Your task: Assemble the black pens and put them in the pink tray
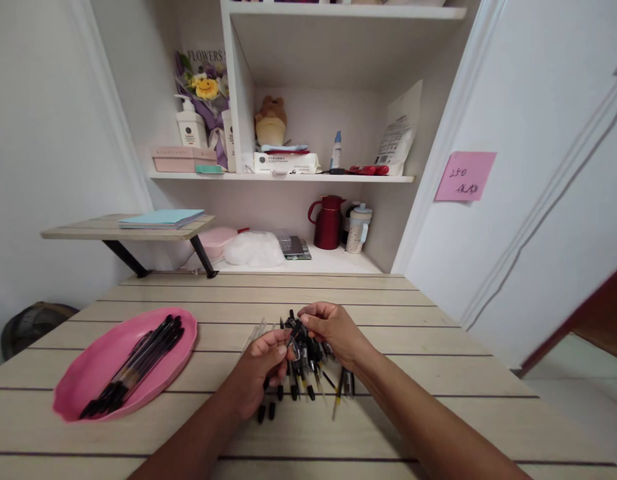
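Observation:
Over a pile of loose pen parts (304, 373), my left hand (256, 373) is closed around a black pen (292, 335). My right hand (338, 333) is pinched at the pen's far end; its fingertips partly hide what they grip. Black caps, clear barrels and refills with yellowish sections lie in the pile beneath both hands. Two black caps (266, 412) sit just below my left hand. To the left, a pink oval tray (101, 363) holds several pens (143, 363) with black caps, lying side by side.
The slatted wooden table (438, 413) meets a white shelf unit behind. A small raised stand (83, 228) with blue paper (161, 218) rises at the back left. On the lower shelf are a red jug (329, 223), a pale cup (358, 230) and a white plastic bag (254, 249).

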Tool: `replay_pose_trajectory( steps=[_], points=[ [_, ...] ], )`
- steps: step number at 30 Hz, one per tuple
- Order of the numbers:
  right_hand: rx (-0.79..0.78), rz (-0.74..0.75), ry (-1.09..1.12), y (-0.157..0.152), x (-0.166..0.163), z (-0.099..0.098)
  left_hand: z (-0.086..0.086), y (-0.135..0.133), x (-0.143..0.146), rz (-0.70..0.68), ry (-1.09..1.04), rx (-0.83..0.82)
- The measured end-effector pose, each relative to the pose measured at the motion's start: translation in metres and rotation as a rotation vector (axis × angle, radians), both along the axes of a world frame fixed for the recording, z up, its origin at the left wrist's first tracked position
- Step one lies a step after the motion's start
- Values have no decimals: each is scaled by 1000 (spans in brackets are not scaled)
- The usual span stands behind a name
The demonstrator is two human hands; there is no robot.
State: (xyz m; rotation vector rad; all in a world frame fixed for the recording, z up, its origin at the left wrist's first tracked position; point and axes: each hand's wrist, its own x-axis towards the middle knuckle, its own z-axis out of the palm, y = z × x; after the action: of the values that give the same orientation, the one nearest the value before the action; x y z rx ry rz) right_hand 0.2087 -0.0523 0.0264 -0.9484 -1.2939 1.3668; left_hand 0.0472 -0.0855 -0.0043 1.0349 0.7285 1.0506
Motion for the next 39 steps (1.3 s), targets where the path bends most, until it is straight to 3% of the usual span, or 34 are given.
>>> replay_pose_trajectory(
  steps=[6, 14, 19, 22, 27, 30, 35, 39],
  points=[
    [69, -109, -132, -2, -3, 1, -6, 1, 0, 43, 55, 6],
    [59, -47, -63, -5, -7, -3, 3, -6, 5, 183, 153, 85],
    [202, -225, -206, -8, -9, 0, 8, -8, 9, 297, 166, 124],
    [239, -134, -235, -8, -2, 9, 6, -6, 9, 278, 137, 105],
    [126, 68, -92, -9, 9, 20, 1, -4, 8, 212, 113, 68],
    [108, 41, -79, -8, 6, 16, -1, -6, 8, 182, 92, 52],
    [150, -151, -220, -6, 1, 9, -1, -7, 10, 180, 85, 23],
    [157, -13, -153, -7, 5, 12, -1, -5, 10, 176, 47, 21]
  ],
)
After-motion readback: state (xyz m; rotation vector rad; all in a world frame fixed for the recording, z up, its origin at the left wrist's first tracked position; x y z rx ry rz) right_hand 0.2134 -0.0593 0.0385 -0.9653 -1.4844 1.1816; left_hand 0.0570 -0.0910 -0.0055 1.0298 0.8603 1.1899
